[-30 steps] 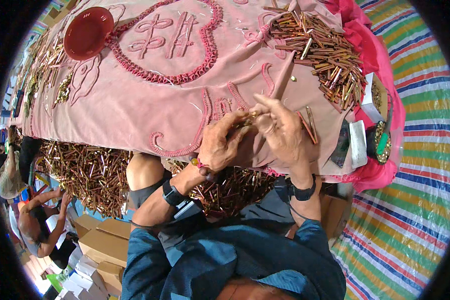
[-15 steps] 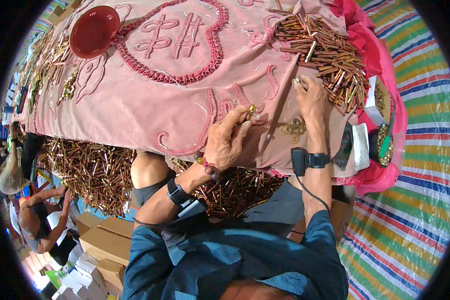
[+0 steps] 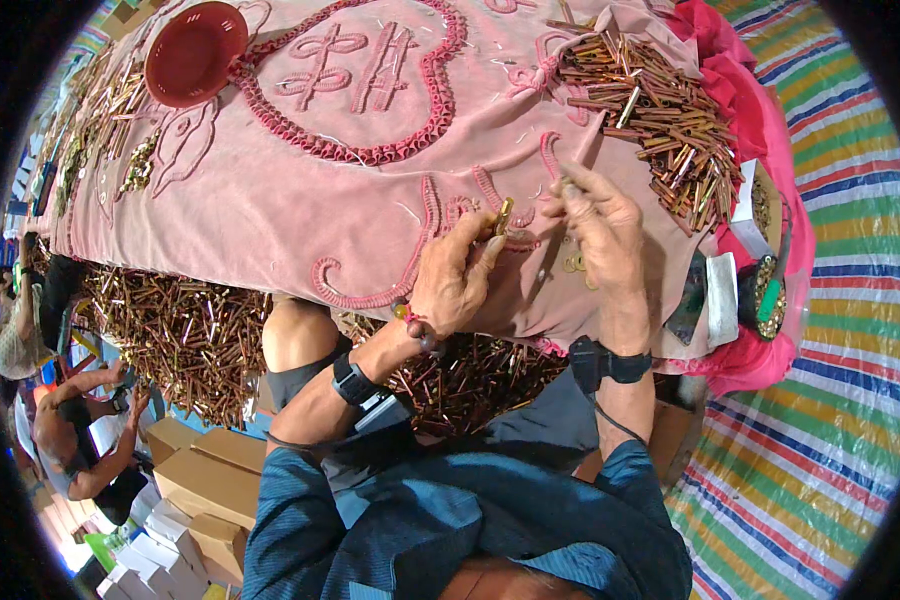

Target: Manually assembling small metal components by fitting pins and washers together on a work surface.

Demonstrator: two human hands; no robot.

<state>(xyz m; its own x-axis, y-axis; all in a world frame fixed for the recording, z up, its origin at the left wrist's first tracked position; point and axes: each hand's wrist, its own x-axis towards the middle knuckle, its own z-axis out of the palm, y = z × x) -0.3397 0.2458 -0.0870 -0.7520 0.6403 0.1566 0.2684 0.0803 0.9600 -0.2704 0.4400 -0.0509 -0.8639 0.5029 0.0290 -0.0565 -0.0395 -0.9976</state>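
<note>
My left hand pinches a small brass-coloured fitting upright between thumb and fingertips, just above the pink cloth. To its right my right hand hovers with fingertips drawn together; what they hold, if anything, is too small and blurred to name. Under and beside that hand several small brass rings lie on the cloth, partly covered by it. Beyond the right hand spreads a heap of thin copper-coloured rods.
A dark red bowl sits at the far left on the cloth. More rods fill the space below the table edge. At right are a white box, a folded white cloth and a green-handled tool. Another person works at left.
My right hand has drawn back from the rod heap, moving left toward my left hand and over the rings. My left hand stays nearly in place, still pinching the fitting.
</note>
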